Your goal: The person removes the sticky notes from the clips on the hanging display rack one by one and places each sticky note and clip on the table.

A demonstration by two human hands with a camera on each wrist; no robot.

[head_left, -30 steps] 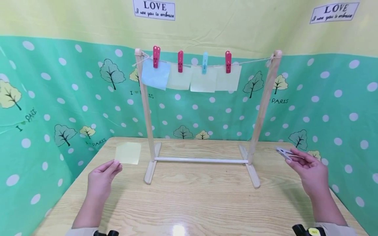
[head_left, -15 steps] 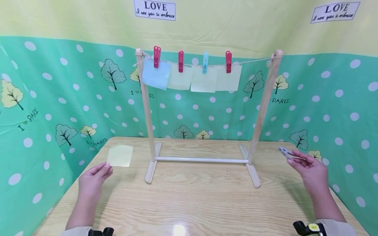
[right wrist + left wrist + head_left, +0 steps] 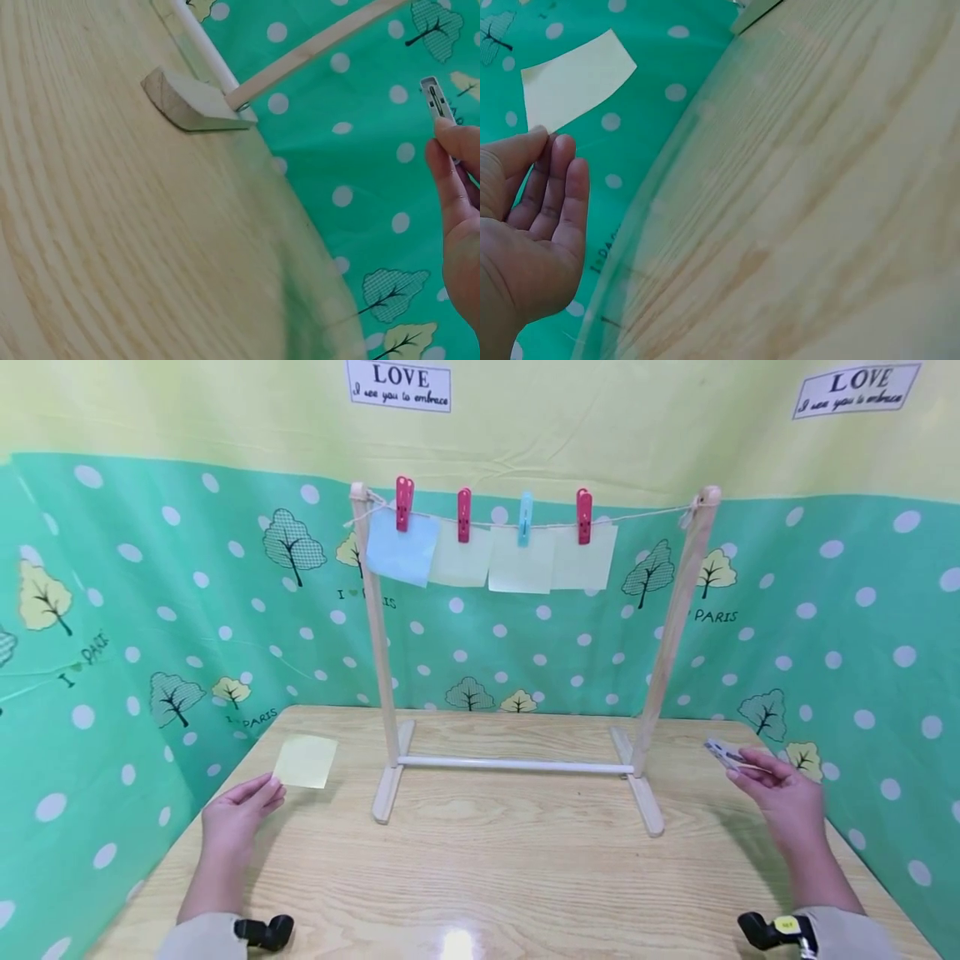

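Head: handheld paper (image 3: 305, 762); "LOVE" labels (image 3: 400, 386)

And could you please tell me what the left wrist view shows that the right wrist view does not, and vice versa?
Only the left wrist view shows the left hand pinching a pale yellow paper by its edge.

Only the right wrist view shows the right hand holding a pale clothespin, plus a wooden post rising from its foot.

Both share the wood-grain tabletop and the green dotted backdrop with tree prints. A sliver atop the left view may be another foot.
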